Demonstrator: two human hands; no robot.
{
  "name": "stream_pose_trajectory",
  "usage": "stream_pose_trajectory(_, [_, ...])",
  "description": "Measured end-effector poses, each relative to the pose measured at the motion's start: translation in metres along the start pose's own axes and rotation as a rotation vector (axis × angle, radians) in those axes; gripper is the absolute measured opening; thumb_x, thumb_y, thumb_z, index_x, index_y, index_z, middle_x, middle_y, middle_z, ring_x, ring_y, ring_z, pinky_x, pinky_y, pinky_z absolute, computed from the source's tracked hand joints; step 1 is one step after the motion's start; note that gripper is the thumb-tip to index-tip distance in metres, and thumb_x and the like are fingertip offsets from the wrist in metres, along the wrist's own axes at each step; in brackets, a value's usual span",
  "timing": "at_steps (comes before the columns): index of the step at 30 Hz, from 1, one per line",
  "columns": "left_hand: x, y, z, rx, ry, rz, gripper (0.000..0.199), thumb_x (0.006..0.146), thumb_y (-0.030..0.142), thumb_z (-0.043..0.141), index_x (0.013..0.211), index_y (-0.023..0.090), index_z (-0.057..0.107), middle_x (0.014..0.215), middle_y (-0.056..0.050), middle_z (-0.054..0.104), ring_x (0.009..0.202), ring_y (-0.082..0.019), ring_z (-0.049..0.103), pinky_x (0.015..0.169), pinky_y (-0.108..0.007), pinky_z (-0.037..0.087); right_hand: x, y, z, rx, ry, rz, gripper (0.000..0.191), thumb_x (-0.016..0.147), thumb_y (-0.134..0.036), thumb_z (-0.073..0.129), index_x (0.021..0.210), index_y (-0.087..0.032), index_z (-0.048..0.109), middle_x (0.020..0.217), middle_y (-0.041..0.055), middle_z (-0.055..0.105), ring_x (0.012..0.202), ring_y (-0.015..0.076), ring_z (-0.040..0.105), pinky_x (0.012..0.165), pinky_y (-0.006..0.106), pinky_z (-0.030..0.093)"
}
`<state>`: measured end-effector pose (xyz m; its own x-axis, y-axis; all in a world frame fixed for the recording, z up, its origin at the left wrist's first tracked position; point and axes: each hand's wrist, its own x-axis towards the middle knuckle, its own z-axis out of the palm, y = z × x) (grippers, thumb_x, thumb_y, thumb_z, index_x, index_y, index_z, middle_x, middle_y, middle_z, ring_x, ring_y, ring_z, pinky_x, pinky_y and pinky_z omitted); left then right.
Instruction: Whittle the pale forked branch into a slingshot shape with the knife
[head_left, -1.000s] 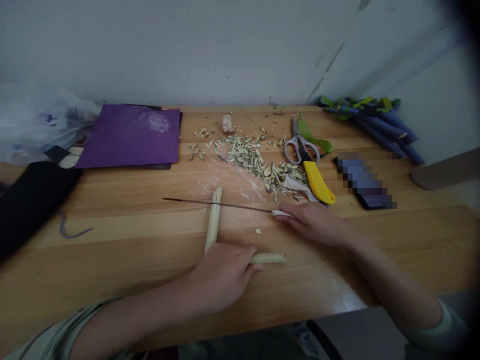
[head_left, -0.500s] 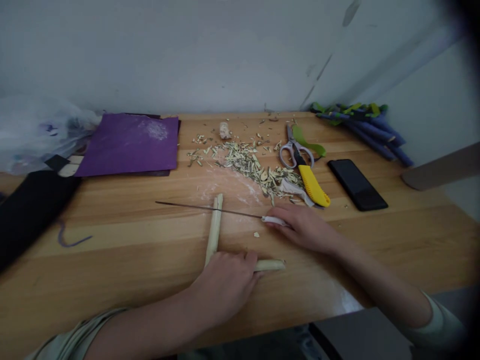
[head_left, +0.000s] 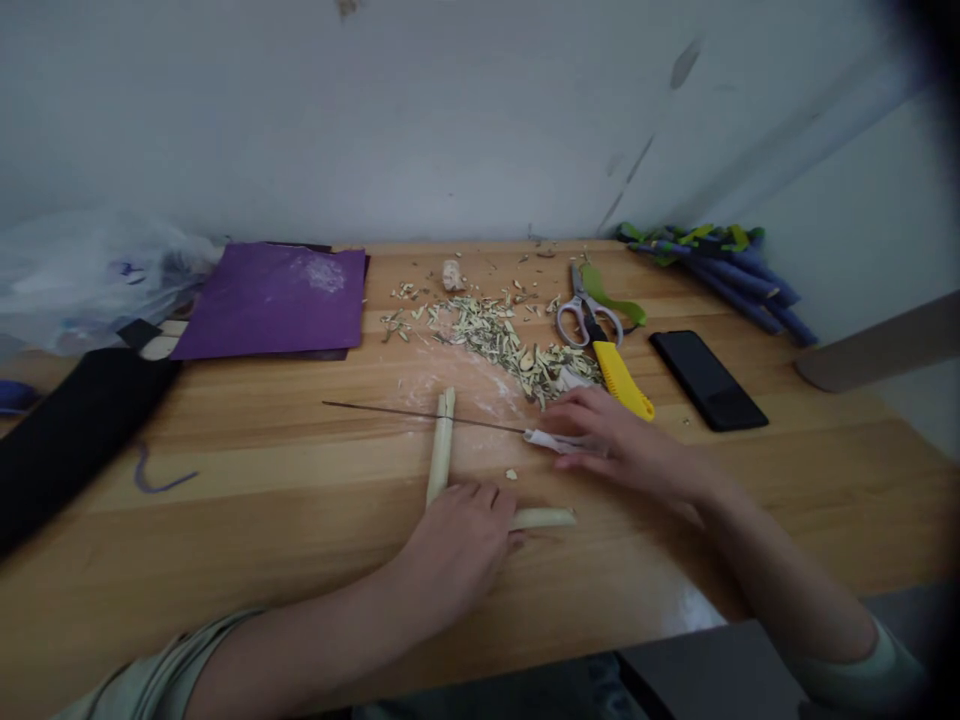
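My left hand (head_left: 469,535) is wrapped over a pale peeled stick (head_left: 441,445), whose one arm points up the table and whose other arm sticks out to the right. A thin dark blade (head_left: 390,410) lies across the upper arm near its split tip. White wrapping (head_left: 551,441) covers the blade's right end. Over that wrapping, my right hand (head_left: 615,440) has its fingers spread, the thumb below and the others above. Beyond the stick lies a heap of pale and dark shavings (head_left: 495,335).
Purple sheets (head_left: 281,300), a clear plastic bag (head_left: 90,275) and a black sleeve-like item (head_left: 82,430) sit left. Scissors (head_left: 585,310), a yellow cutter (head_left: 622,380), a phone (head_left: 709,380) and purple-wrapped sticks (head_left: 739,275) are right. A purple strand (head_left: 161,485) lies front left.
The fingers of my right hand have opened off the white-wrapped end of the blade. My left hand still holds the stick. The whole view has shifted slightly.
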<state>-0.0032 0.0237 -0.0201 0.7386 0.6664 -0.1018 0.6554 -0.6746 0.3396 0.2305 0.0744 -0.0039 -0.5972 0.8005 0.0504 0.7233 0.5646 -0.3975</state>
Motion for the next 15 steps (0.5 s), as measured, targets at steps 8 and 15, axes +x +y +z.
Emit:
stream_pose_trajectory(8, [-0.001, 0.0, 0.002, 0.032, -0.03, 0.014, 0.019, 0.086, 0.028, 0.041, 0.088, 0.013, 0.053, 0.085, -0.007, 0.06, 0.075, -0.02, 0.055, 0.067, -0.037, 0.046, -0.048, 0.096, -0.033, -0.178, 0.695, 0.707, 0.025, 0.083, -0.05, 0.037, 0.087, -0.027, 0.044, 0.095, 0.0107, 0.049, 0.106, 0.0321, 0.039, 0.085, 0.054, 0.033])
stream_pose_trajectory(15, [-0.001, -0.001, 0.001, 0.025, -0.028, 0.016, 0.016, 0.085, 0.026, 0.042, 0.086, 0.014, 0.053, 0.084, -0.006, 0.06, 0.075, -0.02, 0.054, 0.067, -0.036, 0.046, -0.046, 0.1, -0.03, -0.257, 0.736, 0.698, 0.024, 0.082, -0.045, 0.04, 0.088, -0.022, 0.044, 0.092, 0.0121, 0.052, 0.098, 0.0292, 0.047, 0.081, 0.048, 0.037])
